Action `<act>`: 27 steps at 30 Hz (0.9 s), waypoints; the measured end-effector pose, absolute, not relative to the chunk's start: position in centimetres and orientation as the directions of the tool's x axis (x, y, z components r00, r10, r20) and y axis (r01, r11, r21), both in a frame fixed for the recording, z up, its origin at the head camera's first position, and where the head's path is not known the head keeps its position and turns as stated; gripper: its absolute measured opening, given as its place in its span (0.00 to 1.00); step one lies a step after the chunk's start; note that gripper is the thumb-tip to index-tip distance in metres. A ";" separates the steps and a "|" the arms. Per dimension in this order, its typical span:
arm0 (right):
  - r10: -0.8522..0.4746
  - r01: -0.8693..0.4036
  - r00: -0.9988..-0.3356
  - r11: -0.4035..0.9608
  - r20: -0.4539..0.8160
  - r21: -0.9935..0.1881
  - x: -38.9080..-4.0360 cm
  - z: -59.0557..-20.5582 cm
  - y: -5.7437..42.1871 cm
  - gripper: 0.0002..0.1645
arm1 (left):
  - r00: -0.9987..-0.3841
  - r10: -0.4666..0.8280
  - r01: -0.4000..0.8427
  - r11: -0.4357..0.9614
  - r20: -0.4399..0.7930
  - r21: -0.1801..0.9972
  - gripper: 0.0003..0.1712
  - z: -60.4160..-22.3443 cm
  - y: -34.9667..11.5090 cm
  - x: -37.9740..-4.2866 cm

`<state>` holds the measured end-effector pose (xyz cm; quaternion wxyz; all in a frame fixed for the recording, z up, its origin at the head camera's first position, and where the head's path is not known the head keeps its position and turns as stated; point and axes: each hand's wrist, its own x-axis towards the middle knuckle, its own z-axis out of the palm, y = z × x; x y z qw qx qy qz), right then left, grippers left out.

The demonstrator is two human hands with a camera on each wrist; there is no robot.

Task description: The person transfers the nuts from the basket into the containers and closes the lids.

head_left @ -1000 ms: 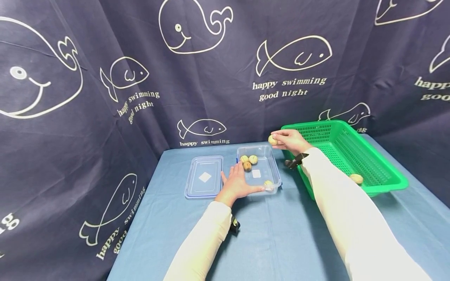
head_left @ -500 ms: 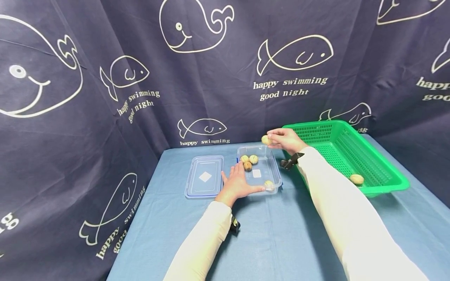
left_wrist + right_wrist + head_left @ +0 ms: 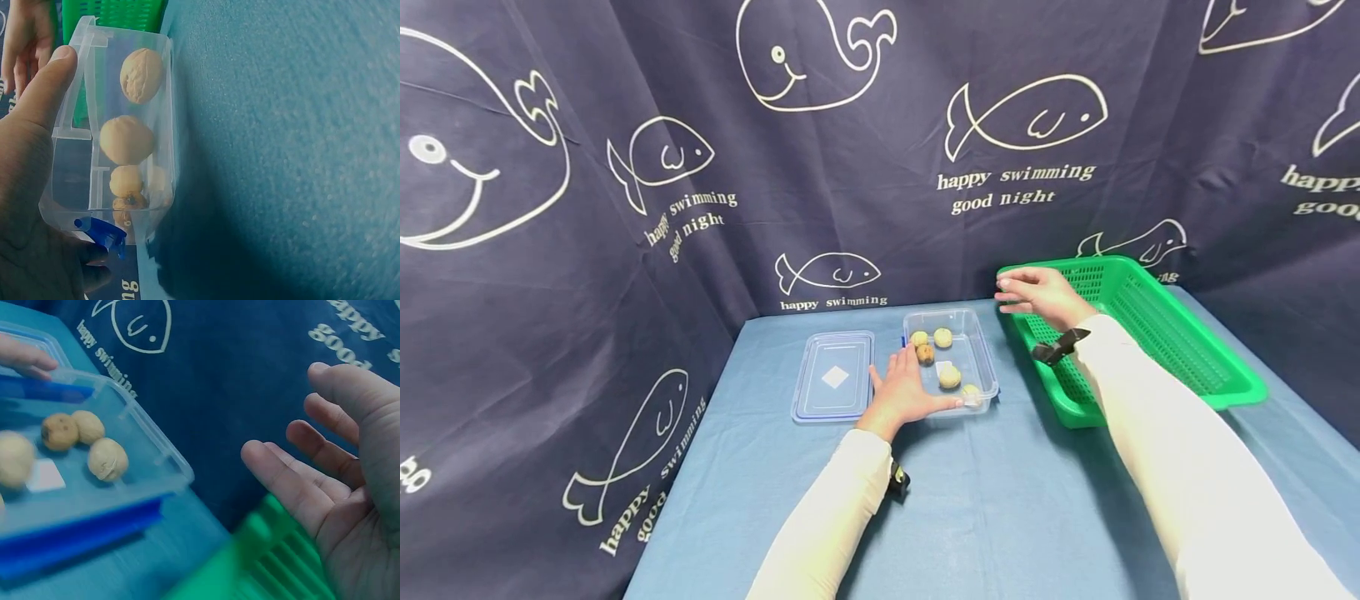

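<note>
In the head view my left hand [image 3: 901, 393] grips the near-left corner of a clear plastic food container [image 3: 992, 377], its thumb [image 3: 47, 87] along the near rim and its fingers at the left side. Inside lie several walnuts, including a pale walnut [image 3: 950, 377] over the white label, a brown-spotted walnut [image 3: 925, 355] and a seamed walnut [image 3: 142, 75] by the near wall. My right hand [image 3: 1043, 293] hovers between the container and a green basket [image 3: 1206, 350]. It holds nothing, with its fingers [image 3: 281, 478] loosely extended.
The container's lid [image 3: 835, 392], blue-edged and clear, lies flat at the left on the blue tablecloth [image 3: 955, 500]. Blue clips [image 3: 81, 534] stick out from the container's sides. A dark curtain [image 3: 880, 192] with fish drawings stands behind the table. My right sleeve covers part of the basket.
My right hand has let go of a walnut, which now lies in the container, and moved right toward the basket. The walnut seen earlier in the basket is hidden behind my sleeve.
</note>
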<state>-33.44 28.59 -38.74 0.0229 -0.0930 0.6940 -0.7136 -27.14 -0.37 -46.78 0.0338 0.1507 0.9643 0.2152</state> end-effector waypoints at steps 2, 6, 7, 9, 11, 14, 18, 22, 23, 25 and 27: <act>-0.157 -0.112 -0.981 -0.031 0.116 -0.993 -32.9 -38.6 29.7 0.24 | -0.952 0.307 0.278 0.861 0.002 0.426 0.79 -46.8 -0.5 -27.1; -0.141 -0.130 -0.981 -0.026 0.132 -0.991 -31.6 -38.2 32.1 0.17 | -0.952 0.306 0.278 0.862 0.002 0.424 0.79 -46.8 -0.6 -27.1; -0.141 -0.131 -0.981 -0.032 0.134 -0.991 -31.2 -38.1 32.7 0.15 | -0.953 0.304 0.277 0.865 0.003 0.418 0.79 -46.7 -0.6 -27.1; -0.141 -0.132 -0.980 -0.048 0.137 -0.990 -30.4 -37.9 34.0 0.12 | -0.954 0.301 0.275 0.868 0.002 0.414 0.79 -46.7 -0.6 -27.1; -0.146 -0.131 -0.979 -0.073 0.140 -0.989 -29.5 -37.8 35.3 0.11 | -0.953 0.302 0.276 0.865 0.007 0.418 0.80 -46.6 -0.6 -27.1; -0.167 -0.145 -0.972 -0.125 0.165 -0.981 -28.3 -37.8 37.3 0.12 | -0.953 0.303 0.281 0.864 0.015 0.418 0.80 -46.5 -0.7 -27.1; -0.217 -0.153 -0.955 -0.222 0.202 -0.963 -26.8 -38.1 39.6 0.16 | -0.953 0.303 0.281 0.861 0.016 0.423 0.80 -46.4 -0.7 -27.2; -0.232 -0.117 -0.959 -0.192 0.161 -0.974 -25.6 -38.5 41.5 0.19 | -0.954 0.301 0.276 0.861 0.011 0.428 0.81 -46.6 -0.7 -27.3; -0.227 -0.104 -0.964 -0.166 0.141 -0.981 -25.4 -38.6 41.9 0.19 | -0.954 0.301 0.276 0.862 0.010 0.425 0.81 -46.6 -0.7 -27.3; -0.225 -0.085 -0.968 -0.120 0.111 -0.989 -25.0 -39.1 42.6 0.20 | -0.954 0.300 0.275 0.864 0.006 0.421 0.81 -46.7 -0.7 -27.3; -0.233 -0.074 -0.968 -0.088 0.092 -0.993 -24.8 -39.5 43.2 0.21 | -0.953 0.302 0.275 0.866 0.003 0.418 0.80 -46.8 -0.7 -27.3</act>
